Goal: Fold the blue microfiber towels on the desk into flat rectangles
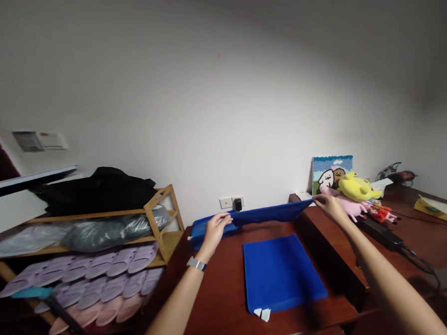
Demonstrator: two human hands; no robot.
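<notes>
A blue cloth is stretched above the back of the brown table, near the wall. My left hand, with a watch on the wrist, pinches its upper edge; part of the cloth hangs to the left of that hand. At the cloth's right end, my right hand has the corner between thumb and fingers. Below and between my arms lies a second blue cloth, flat in a rough square. White tags show at its near edge. A dark shadow falls across its right side.
Left of the table stands a wooden rack with rows of lilac and pink clogs and a black bag on top. Plush toys, a picture and a power adapter sit at right. A plug is in the wall socket.
</notes>
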